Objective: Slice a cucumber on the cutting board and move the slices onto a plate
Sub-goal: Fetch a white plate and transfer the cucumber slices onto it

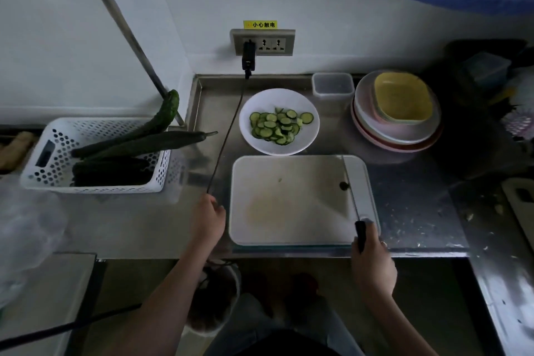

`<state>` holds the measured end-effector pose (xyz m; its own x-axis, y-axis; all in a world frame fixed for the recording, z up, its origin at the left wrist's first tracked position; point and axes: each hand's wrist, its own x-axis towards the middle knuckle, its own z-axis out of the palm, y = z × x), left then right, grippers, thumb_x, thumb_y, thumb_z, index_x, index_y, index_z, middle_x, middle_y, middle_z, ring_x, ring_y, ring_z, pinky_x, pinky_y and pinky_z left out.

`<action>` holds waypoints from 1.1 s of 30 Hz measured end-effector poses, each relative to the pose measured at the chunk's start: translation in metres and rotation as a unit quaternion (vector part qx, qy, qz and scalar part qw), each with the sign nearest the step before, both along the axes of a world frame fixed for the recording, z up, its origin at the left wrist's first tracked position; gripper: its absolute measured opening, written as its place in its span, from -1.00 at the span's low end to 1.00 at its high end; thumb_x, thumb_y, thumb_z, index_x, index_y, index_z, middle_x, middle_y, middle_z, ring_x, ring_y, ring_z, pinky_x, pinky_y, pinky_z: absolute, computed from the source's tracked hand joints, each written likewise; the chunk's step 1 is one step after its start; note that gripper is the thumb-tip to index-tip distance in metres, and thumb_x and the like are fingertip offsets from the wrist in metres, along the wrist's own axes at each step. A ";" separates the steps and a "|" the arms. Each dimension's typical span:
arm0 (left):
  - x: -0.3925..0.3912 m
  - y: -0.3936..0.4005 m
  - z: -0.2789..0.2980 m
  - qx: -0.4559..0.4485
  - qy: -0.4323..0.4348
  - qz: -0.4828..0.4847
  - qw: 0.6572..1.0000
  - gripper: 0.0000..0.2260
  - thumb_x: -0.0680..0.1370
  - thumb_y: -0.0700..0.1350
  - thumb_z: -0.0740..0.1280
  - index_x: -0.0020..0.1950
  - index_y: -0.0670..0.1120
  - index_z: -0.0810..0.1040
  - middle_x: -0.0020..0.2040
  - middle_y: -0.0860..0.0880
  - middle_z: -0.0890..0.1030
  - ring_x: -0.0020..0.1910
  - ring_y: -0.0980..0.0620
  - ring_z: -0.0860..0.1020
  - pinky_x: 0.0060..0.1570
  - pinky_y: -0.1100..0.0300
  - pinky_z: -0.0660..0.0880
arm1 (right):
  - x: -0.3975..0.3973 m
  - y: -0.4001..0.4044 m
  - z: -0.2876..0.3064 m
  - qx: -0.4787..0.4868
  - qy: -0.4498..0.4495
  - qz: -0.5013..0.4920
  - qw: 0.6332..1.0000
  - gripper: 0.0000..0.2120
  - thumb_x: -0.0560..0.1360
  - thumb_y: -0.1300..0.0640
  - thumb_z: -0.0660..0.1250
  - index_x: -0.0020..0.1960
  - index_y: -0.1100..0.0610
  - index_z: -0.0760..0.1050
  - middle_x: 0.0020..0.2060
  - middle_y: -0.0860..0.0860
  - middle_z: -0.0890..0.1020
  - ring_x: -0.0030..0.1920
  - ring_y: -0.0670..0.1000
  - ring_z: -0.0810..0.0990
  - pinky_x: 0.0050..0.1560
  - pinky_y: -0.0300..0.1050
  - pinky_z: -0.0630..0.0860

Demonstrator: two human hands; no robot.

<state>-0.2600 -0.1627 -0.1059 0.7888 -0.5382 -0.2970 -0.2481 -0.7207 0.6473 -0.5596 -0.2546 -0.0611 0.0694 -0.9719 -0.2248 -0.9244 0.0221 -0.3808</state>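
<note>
Your white plate (309, 136) holds the cucumber slices (277, 126), behind the bare cutting board (291, 205). The white basket (57, 159) holds whole cucumbers (144, 143). Your right hand (372, 263) is closed around the knife (357, 182); your left hand (209, 220) rests loosely curled beside the board, holding nothing.

Your worktop (179, 222) count: one of most things, several cucumbers.

You have one cutting board (291, 199) at the front edge, one knife (357, 191) along its right side, and one plate (279, 121) of cucumber slices (277, 126), too overlapped to count. Near the left edge, one white basket (95, 153) holds at least four whole cucumbers (150, 140). At the back edge sit one clear container (333, 86) and one stack of dishes (397, 110).
</note>
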 end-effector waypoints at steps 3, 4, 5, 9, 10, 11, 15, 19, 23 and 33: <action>0.010 0.007 -0.003 -0.008 0.040 -0.020 0.999 -0.89 0.52 -0.29 0.27 0.03 -0.19 0.43 -0.11 -0.16 0.54 -0.15 -0.12 0.52 -0.18 0.13 0.37 | 0.020 0.033 -0.001 0.024 0.004 0.025 0.999 -0.81 0.59 0.10 0.16 0.18 -0.01 0.27 -0.09 0.07 0.59 -0.25 0.14 0.59 -0.35 -0.07 0.47; 0.012 0.007 -0.005 -0.018 0.057 -0.023 0.998 -0.90 0.52 -0.29 0.27 0.00 -0.15 0.41 -0.11 -0.17 0.55 -0.17 -0.15 0.55 -0.21 0.10 0.41 | 0.024 0.043 -0.002 0.032 0.008 0.036 0.999 -0.81 0.59 0.08 0.16 0.19 -0.03 0.27 -0.07 0.06 0.59 -0.24 0.13 0.60 -0.34 -0.08 0.47; 0.013 0.008 -0.008 -0.026 0.069 -0.025 0.997 -0.89 0.52 -0.29 0.27 -0.03 -0.11 0.40 -0.10 -0.18 0.55 -0.17 -0.18 0.56 -0.22 0.06 0.45 | 0.029 0.052 -0.003 0.040 0.012 0.050 0.998 -0.78 0.58 0.08 0.15 0.22 -0.04 0.26 -0.05 0.05 0.59 -0.23 0.13 0.60 -0.34 -0.10 0.46; 0.017 0.011 -0.015 -0.021 0.080 -0.045 0.996 -0.81 0.50 -0.26 0.30 -0.14 0.03 0.40 -0.15 -0.10 0.57 -0.19 -0.15 0.59 -0.21 -0.08 0.56 | 0.043 0.070 -0.008 0.058 0.008 0.119 0.991 -0.68 0.57 0.09 0.18 0.29 -0.07 0.24 0.01 0.01 0.57 -0.21 0.08 0.61 -0.34 -0.09 0.48; 0.019 0.012 -0.018 -0.019 0.082 -0.046 0.995 -0.78 0.50 -0.25 0.30 -0.17 0.07 0.39 -0.17 -0.07 0.57 -0.20 -0.13 0.59 -0.21 -0.10 0.57 | 0.047 0.072 -0.007 0.053 -0.005 0.119 0.991 -0.68 0.56 0.09 0.19 0.29 -0.07 0.25 0.00 0.01 0.58 -0.21 0.08 0.61 -0.33 -0.09 0.49; 0.020 0.013 -0.019 -0.019 0.086 -0.046 0.995 -0.77 0.50 -0.25 0.30 -0.19 0.09 0.39 -0.19 -0.05 0.57 -0.21 -0.12 0.60 -0.20 -0.11 0.58 | 0.049 0.072 -0.006 0.047 -0.017 0.110 0.993 -0.67 0.56 0.09 0.20 0.29 -0.07 0.26 -0.02 0.01 0.60 -0.21 0.08 0.61 -0.33 -0.10 0.49; 0.024 0.014 -0.018 -0.023 0.101 -0.055 0.993 -0.77 0.51 -0.25 0.29 -0.20 0.08 0.40 -0.18 -0.04 0.57 -0.17 -0.11 0.60 -0.15 -0.12 0.58 | 0.045 0.060 0.002 -0.001 -0.046 0.053 0.998 -0.71 0.56 0.10 0.23 0.26 -0.03 0.31 -0.14 0.07 0.61 -0.29 0.10 0.59 -0.36 -0.10 0.48; 0.025 0.016 -0.017 -0.030 0.110 -0.070 0.991 -0.78 0.52 -0.24 0.28 -0.19 0.08 0.42 -0.19 -0.02 0.57 -0.15 -0.11 0.60 -0.12 -0.14 0.57 | 0.037 0.037 0.002 -0.010 0.002 0.108 0.994 -0.73 0.55 0.13 0.25 0.23 0.01 0.32 -0.08 0.05 0.59 -0.27 0.04 0.54 -0.36 -0.09 0.48; 0.026 0.018 -0.013 -0.028 0.119 -0.079 0.989 -0.78 0.53 -0.23 0.27 -0.18 0.10 0.41 -0.16 -0.01 0.56 -0.12 -0.07 0.59 -0.09 -0.11 0.58 | 0.040 0.031 -0.002 0.006 0.062 0.181 0.982 -0.69 0.56 0.11 0.24 0.28 0.04 0.29 -0.03 0.06 0.56 -0.22 0.10 0.60 -0.39 -0.12 0.41; 0.024 0.020 -0.015 -0.013 0.100 -0.123 0.987 -0.88 0.54 -0.25 0.25 -0.09 -0.03 0.46 -0.19 0.03 0.51 -0.17 -0.06 0.55 -0.14 0.07 0.50 | 0.034 0.063 -0.006 -0.005 0.001 0.147 0.989 -0.63 0.56 0.06 0.24 0.35 -0.02 0.33 0.11 0.02 0.58 -0.12 0.11 0.64 -0.26 -0.03 0.55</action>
